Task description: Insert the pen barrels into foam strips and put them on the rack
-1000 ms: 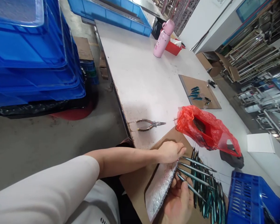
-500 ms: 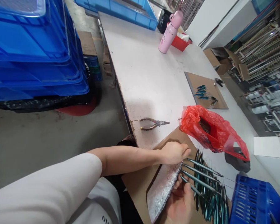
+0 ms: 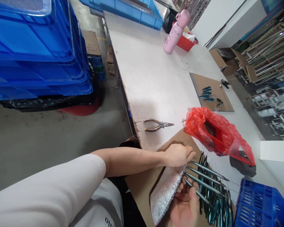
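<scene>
A foil-wrapped slab (image 3: 168, 189) lies tilted over the cardboard, with several slim teal tapered rods (image 3: 205, 183) standing out from its right edge. My left hand (image 3: 180, 155) is closed at the slab's upper end, beside the topmost rod; whatever its fingers pinch is hidden. Below, my right hand (image 3: 183, 205) is palm up by the slab's edge. Its fingers curl round the base of the lowest rod, thumb alongside. More teal tapered pieces (image 3: 215, 201) with thin wires lie in a pile just right of my hands.
Pliers (image 3: 159, 125) lie near the table edge. Beyond my hands are a red plastic bag (image 3: 210, 129), a blue basket (image 3: 255, 201) and a board (image 3: 217, 94) with small teal pieces. A pink bottle (image 3: 174, 34) stands farther back. Blue crates (image 3: 38, 47) are stacked at left.
The whole view has shifted slightly, so things appear a little farther right. Both hands keep nearly the same pose at the slab; the right fingers have moved only slightly.
</scene>
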A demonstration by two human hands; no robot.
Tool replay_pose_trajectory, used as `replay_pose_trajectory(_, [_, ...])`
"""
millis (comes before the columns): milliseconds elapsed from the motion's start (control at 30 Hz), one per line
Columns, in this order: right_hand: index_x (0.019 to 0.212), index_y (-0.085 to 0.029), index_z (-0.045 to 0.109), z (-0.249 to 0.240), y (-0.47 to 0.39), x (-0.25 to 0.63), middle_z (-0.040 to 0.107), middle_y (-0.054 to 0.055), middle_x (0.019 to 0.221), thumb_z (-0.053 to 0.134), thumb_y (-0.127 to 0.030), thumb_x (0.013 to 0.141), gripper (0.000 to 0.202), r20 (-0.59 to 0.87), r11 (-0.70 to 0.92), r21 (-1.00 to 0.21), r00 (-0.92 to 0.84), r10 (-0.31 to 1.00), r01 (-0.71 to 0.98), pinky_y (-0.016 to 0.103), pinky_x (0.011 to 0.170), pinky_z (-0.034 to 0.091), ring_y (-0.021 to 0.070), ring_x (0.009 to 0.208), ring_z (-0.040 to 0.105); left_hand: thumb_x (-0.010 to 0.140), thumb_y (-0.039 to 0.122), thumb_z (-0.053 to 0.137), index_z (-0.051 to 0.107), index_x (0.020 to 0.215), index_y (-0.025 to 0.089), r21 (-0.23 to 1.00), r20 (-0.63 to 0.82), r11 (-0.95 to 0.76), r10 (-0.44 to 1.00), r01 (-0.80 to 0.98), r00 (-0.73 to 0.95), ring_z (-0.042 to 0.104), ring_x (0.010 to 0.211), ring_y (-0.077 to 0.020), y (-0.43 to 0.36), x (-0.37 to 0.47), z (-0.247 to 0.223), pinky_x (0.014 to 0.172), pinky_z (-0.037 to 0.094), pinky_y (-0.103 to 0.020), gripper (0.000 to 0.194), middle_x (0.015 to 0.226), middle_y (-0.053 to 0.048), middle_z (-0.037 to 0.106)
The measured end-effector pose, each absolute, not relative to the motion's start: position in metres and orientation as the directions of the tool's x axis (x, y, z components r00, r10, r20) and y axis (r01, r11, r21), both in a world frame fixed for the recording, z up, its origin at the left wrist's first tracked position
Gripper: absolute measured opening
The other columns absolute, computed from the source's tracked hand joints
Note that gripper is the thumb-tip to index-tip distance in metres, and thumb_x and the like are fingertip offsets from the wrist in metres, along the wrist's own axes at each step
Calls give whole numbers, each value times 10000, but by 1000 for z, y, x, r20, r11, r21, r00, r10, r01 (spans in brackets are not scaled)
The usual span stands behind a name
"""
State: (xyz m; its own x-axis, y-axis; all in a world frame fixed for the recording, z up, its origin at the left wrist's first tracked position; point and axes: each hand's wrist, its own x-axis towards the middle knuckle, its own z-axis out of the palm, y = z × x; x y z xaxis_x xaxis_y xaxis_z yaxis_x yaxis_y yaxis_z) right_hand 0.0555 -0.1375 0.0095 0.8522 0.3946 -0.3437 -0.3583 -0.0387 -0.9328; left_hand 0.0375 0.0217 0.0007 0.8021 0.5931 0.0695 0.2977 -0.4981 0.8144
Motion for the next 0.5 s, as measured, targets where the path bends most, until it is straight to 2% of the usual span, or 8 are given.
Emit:
replay_pose_trajectory(167, [905, -241, 601, 10, -138, 55, 651, -26, 813, 607, -379, 726, 226, -302, -37, -948, 856, 420, -316, 252, 570, 471, 113, 629, 573, 902, 417, 193, 551, 839, 175, 816, 53, -488, 596, 309, 801, 607, 697, -188, 22, 36, 2, 619, 421, -264, 437, 733, -43, 617])
replay_pose_trajectory(367, [828, -236, 634, 5, -141, 58, 654, -43, 659, 604, -353, 718, 162, -471, -73, -875, 808, 355, -479, 245, 570, 488, 103, 549, 577, 904, 411, 189, 549, 827, 179, 815, 79, -498, 603, 296, 794, 603, 687, -186, 21, 36, 2, 606, 418, -264, 435, 720, -41, 615])
replay_pose_trajectory(500, [816, -216, 641, 5, -141, 57, 661, -14, 638, 579, -384, 737, 196, -425, -128, -904, 831, 360, -407, 295, 601, 506, 145, 591, 612, 903, 410, 205, 555, 833, 174, 819, 56, -483, 605, 310, 794, 602, 698, -178, 21, 37, 2, 627, 423, -258, 428, 726, -43, 614])
